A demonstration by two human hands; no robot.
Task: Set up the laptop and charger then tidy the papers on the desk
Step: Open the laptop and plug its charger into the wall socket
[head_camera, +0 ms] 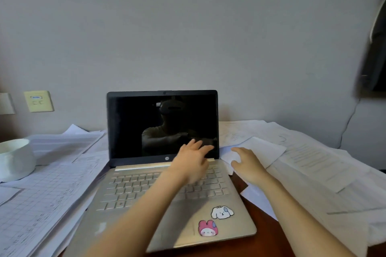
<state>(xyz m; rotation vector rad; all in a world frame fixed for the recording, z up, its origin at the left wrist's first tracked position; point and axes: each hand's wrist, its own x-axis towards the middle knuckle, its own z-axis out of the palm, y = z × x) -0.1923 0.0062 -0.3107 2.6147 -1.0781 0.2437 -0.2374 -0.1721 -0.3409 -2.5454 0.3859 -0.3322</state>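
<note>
The laptop [146, 190] stands open in the middle of the surface [265, 233], its keyboard facing the person and its screen [135, 127] upright and dark, with only a dim reflection in it. The left hand [191, 162] hovers over the far right part of the laptop's keyboard. Its fingers [205, 149] are stretched out straight and slightly apart towards the lower right corner of the screen and hold nothing; the hand is a little blurred, and whether the fingertips touch the screen frame cannot be told. The right hand [248, 162] is just beside the laptop's right edge, palm down, with its fingers [237, 150] spread wide and loose over a white sheet [263, 150] that lies against the laptop's right hinge corner. It grips nothing, and contact with the sheet is unclear. More papers [313, 162] lie in overlapping, uneven layers right of the laptop, and a second spread of printed papers [41, 194], some ruled into tables, covers the surface on its left, slipping partly under its left edge. Two cartoon stickers [222, 212] sit on the laptop's palm rest at the near right. A white bowl [14, 158] stands on the sheets far left of the laptop. On the wall behind and left of the laptop is a pale yellow socket plate [38, 101].
</note>
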